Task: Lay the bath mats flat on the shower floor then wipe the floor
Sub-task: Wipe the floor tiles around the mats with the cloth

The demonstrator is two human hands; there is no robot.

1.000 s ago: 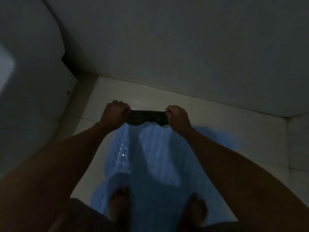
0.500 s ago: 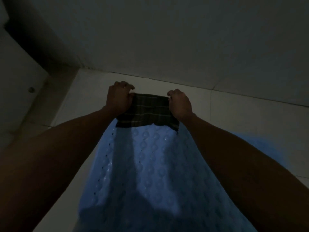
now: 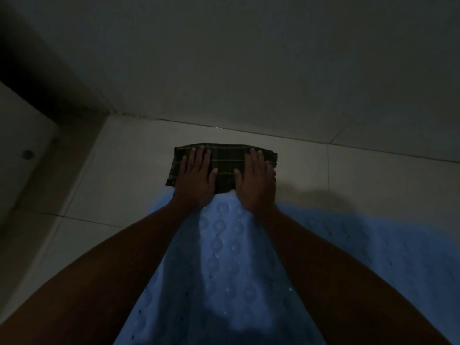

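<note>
A: How many things are down there?

B: One dark checked cloth (image 3: 225,168), folded into a rectangle, and two pale blue bath mats. The nearer bath mat (image 3: 221,265) runs from the cloth toward the camera, between the forearms; the second bath mat (image 3: 388,247) lies beside it to the right of the cloth. Both are dotted with round bumps and small holes and appear to lie flat on the shower floor (image 3: 124,175).

A: And the hands?

B: Two, both flat on the cloth with fingers straight and spread. The left hand (image 3: 196,175) presses the cloth's left half, the right hand (image 3: 256,180) its right half. Neither grips anything.

A: Where is the cloth lying?

B: On the pale floor tiles, its near edge touching or just over the far end of the nearer mat; the wrists hide that seam, so I cannot tell which.

A: Any brand or writing?

B: Nothing legible; the light is very dim.

A: What else is around the cloth?

B: Beyond it, close by, the wall (image 3: 249,70) meets the floor along a dark joint. Well to its left, a raised pale ledge (image 3: 15,135) carries one small round fitting (image 3: 27,154). The two forearms cover parts of both mats.
</note>
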